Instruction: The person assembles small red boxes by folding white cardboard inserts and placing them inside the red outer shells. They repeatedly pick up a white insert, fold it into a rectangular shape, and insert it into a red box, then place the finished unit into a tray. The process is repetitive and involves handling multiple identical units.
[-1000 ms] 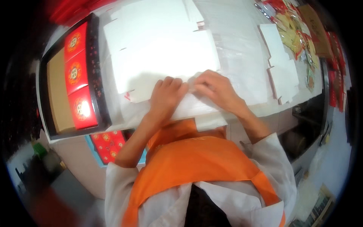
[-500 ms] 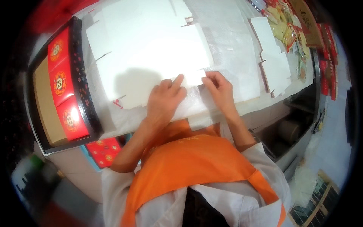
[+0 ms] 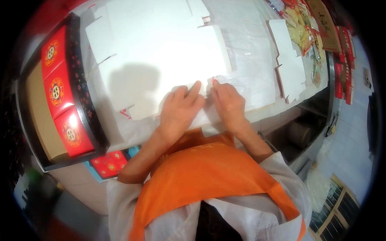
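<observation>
On the worktop [image 3: 257, 60] a white die-cut carton blank [image 3: 161, 60] lay flat and unfolded – left hand [image 3: 179, 110] and right hand [image 3: 229, 102] pressed its near edge, fingers extended, gripping nothing – folding barely begun

Three red square boxes [image 3: 58, 92] in a dark tray at left, flat white carton blank [image 3: 161, 52] centre, red-and-gold packets [image 3: 341, 52] far right

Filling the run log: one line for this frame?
left hand: pressing flat white carton blank | right hand: on blank's near edge | red boxes at left
</observation>
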Demonstrator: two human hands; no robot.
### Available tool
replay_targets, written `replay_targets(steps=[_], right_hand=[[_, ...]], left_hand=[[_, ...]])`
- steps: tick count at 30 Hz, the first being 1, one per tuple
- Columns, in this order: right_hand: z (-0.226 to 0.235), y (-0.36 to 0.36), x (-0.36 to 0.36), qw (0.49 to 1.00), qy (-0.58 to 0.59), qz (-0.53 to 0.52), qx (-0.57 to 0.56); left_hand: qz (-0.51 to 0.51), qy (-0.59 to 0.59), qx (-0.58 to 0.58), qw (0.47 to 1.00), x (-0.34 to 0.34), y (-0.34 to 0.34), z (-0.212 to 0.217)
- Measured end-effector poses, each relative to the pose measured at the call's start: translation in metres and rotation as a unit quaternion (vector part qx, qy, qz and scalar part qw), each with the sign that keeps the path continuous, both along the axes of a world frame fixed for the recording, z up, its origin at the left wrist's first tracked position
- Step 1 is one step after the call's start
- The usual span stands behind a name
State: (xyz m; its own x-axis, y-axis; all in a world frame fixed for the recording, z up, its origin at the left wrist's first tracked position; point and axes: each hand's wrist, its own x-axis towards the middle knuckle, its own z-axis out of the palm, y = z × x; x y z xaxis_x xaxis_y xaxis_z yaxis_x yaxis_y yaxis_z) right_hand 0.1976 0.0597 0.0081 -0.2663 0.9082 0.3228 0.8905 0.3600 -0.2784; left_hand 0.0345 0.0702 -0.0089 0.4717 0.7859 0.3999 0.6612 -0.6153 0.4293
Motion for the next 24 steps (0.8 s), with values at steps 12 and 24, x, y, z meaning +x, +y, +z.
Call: replay_targets(steps=[12, 24], right_hand=[[0.021, -0.004, 0.005, 0.990, -0.125, 0.019, -0.059], [0.008, 0.024, 0.030, 0.989, 0.030, 0.139, 0.048]], left_hand=[[-0.013, 0.022, 0.020, 0.999, -0.005, -0.002, 0.007], [0.125, 0.057, -0.001, 0.991, -0.073, -0.044, 0.017]])
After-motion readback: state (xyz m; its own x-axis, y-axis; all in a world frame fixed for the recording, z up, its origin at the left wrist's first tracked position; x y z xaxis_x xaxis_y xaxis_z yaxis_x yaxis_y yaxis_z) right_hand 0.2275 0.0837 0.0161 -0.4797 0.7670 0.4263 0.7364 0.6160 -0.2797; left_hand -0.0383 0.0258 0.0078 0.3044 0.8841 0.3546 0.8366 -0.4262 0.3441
